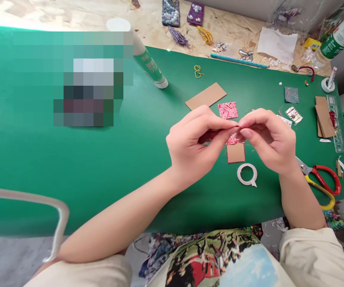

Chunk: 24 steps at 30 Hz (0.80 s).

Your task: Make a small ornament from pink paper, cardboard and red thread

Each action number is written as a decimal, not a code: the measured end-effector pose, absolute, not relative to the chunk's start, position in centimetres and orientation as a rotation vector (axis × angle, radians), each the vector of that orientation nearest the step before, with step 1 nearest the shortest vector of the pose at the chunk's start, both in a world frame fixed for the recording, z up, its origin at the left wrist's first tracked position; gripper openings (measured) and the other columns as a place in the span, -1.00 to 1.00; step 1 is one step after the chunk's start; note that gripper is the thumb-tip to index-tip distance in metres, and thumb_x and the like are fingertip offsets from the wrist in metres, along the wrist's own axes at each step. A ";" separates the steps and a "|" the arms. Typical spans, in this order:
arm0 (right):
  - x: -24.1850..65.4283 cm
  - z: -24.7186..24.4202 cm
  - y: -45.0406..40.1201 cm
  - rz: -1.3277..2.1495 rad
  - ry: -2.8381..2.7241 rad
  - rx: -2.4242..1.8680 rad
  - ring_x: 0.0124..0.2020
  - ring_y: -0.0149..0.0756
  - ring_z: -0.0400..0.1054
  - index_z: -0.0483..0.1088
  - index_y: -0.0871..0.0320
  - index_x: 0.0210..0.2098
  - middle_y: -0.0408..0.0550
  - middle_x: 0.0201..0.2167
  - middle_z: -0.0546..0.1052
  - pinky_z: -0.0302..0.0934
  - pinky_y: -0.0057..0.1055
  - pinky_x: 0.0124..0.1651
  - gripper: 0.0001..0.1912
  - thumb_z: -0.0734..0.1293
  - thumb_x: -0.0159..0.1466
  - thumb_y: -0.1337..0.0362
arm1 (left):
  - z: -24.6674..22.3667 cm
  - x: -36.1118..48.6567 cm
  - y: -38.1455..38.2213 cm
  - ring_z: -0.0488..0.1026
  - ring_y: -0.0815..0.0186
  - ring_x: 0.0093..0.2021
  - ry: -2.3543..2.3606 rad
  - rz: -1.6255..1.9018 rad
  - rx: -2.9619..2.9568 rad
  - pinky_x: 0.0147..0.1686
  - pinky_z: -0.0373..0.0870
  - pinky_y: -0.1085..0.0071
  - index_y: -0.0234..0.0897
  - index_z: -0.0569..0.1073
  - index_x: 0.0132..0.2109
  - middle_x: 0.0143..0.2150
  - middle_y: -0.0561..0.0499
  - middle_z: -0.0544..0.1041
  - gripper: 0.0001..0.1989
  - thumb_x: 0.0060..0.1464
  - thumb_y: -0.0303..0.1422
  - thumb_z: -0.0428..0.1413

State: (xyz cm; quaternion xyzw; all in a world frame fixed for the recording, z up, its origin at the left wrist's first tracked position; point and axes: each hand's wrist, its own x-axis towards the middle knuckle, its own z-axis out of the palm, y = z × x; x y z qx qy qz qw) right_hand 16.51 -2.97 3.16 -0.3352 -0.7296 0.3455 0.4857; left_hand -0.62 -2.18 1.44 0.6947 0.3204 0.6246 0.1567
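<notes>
Over the green mat (114,159), my left hand (198,139) and my right hand (269,139) meet at the fingertips. Each is closed in a pinch between thumb and index finger; whatever they hold is too small to make out. Behind them lies a red and white patterned square (228,110). A second patterned piece (233,138) is partly hidden by my fingers. Just below it is a brown cardboard square (235,153) with a thin red edge. A roll of white tape (247,174) lies flat nearer to me.
Red and yellow-handled scissors (324,179) lie by my right forearm. A brown cardboard strip (206,96), a glue tube (154,69) and yellow cord (198,71) are farther back. On the right are a clear ruler (336,127) and cardboard strips (324,117).
</notes>
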 end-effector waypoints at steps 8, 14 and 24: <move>16.4 3.1 -3.1 0.850 -1.763 -0.851 -0.36 -0.45 0.47 0.42 0.13 -0.22 -0.13 -0.31 0.52 0.46 -0.47 -0.31 -0.89 0.32 0.41 0.23 | 1.1 -0.6 -2.3 0.27 0.48 -0.60 0.960 1.830 2.058 -0.63 0.18 0.48 -0.11 0.61 -0.29 -0.52 0.11 0.46 -0.92 0.13 -0.42 0.31; 16.5 3.2 -3.2 0.956 -1.744 -0.866 -0.38 -0.45 0.43 0.37 0.12 -0.24 -0.13 -0.32 0.48 0.44 -0.48 -0.33 -0.87 0.30 0.43 0.22 | 0.9 -0.9 -2.3 0.24 0.47 -0.61 1.006 1.759 2.086 -0.62 0.19 0.45 -0.09 0.61 -0.32 -0.55 0.12 0.40 -0.93 0.11 -0.33 0.34; 16.4 3.1 -3.1 1.157 -1.685 -0.895 -0.21 -0.37 0.49 0.28 0.09 -0.26 -0.06 -0.19 0.52 0.50 -0.39 -0.19 -0.69 0.24 0.44 -0.01 | 1.8 -0.9 -2.8 0.35 0.43 -0.55 0.923 1.481 1.766 -0.60 0.24 0.43 -0.18 0.61 -0.32 -0.48 0.04 0.52 -0.80 0.21 -0.19 0.25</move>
